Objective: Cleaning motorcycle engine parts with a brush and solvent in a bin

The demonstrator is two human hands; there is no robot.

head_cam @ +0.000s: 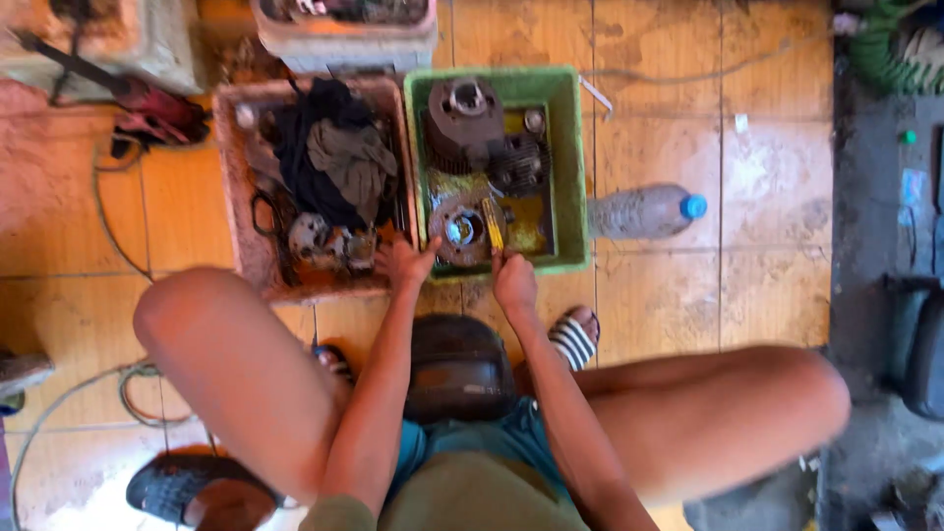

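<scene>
While a person squats on an orange tiled floor [669, 295], both hands reach into a green plastic tray [570, 167] of oily engine parts. The left hand [406, 264] has its fingers spread against a round grey metal engine part [462, 231] at the tray's near edge. The right hand [513, 280] has its fingers closed on a slim yellow-handled tool [493, 224] just beside that part. A reddish tray of dark rags [324, 157] sits alongside; a clear plastic bottle with blue cap [644, 211] lies nearby.
</scene>
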